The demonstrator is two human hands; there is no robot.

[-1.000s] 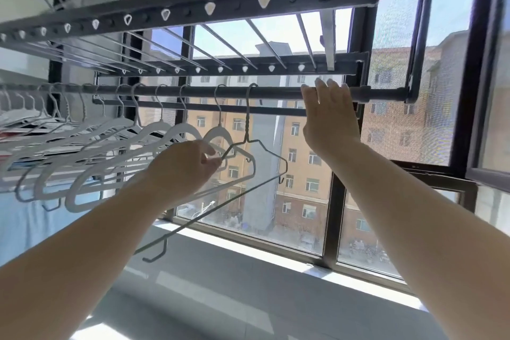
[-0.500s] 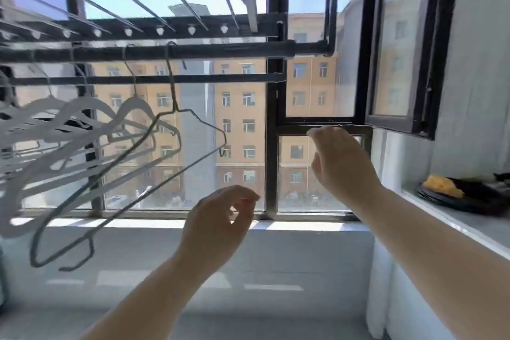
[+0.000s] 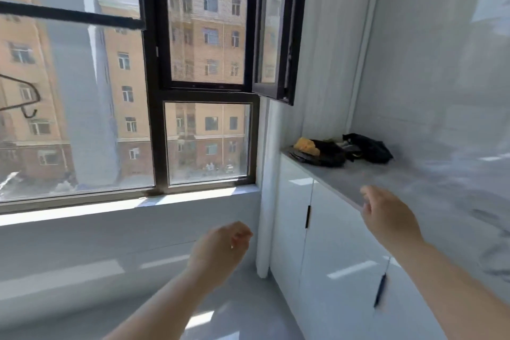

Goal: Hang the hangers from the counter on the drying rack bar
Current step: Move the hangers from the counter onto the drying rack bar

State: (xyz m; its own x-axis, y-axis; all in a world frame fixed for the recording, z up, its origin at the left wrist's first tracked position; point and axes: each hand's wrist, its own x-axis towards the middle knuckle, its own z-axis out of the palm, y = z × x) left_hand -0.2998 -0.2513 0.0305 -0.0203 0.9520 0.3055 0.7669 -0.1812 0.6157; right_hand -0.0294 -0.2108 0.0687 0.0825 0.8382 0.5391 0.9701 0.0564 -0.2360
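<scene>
- The left hand (image 3: pixel 220 248) is lowered, its fingers loosely curled and holding nothing; a second ago it held a wire hanger up at the bar.
- The right hand (image 3: pixel 386 218) has left the bar too. It now reaches over the edge of the counter (image 3: pixel 414 182) with relaxed fingers, also holding nothing.
- I judge that one hanger is finished and the person turns to fetch the next one.
- On the counter I count one black plate (image 3: pixel 317 156) and one black bag (image 3: pixel 367 148). I count no hangers for sure (dark blurred marks at the right may be some, I cannot tell).
- Far left, one hanger (image 3: pixel 27 102) shows, only its end, in front of the window (image 3: pixel 154 119).
</scene>
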